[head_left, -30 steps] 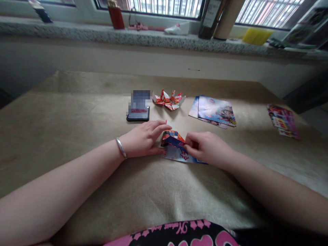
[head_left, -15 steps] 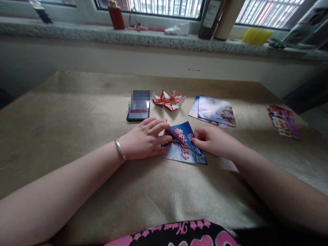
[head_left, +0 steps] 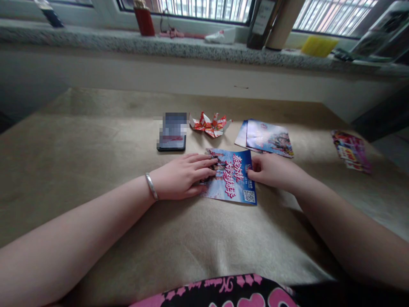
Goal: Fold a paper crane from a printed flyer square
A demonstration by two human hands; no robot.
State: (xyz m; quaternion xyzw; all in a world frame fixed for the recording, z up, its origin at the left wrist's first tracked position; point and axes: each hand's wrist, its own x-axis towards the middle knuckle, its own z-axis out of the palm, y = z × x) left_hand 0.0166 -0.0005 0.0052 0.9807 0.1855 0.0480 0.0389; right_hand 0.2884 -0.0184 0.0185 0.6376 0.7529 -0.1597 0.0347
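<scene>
A blue printed paper sheet (head_left: 234, 181) with red and white lettering and a QR code lies before me on the table. My left hand (head_left: 188, 175) rests flat over its left side, fingers stretched out and a silver bangle at the wrist. With its fingers curled in a pinch, my right hand (head_left: 268, 171) grips the sheet's right edge. Just beyond the sheet stands a folded red and white paper figure (head_left: 211, 125). To the left of that figure lies a phone (head_left: 172, 143), its screen partly pixelated.
Several printed sheets (head_left: 268, 138) lie stacked behind my right hand. Pink and red paper pieces (head_left: 351, 152) are at the right end of the table (head_left: 105, 140). On the stone windowsill (head_left: 191, 47) stand a red container (head_left: 144, 19), bottles and a yellow block (head_left: 319, 46).
The folded-over corner of the sheet has opened out, so it lies nearly flat with more print showing. My right hand has moved slightly right; my left fingers have flattened.
</scene>
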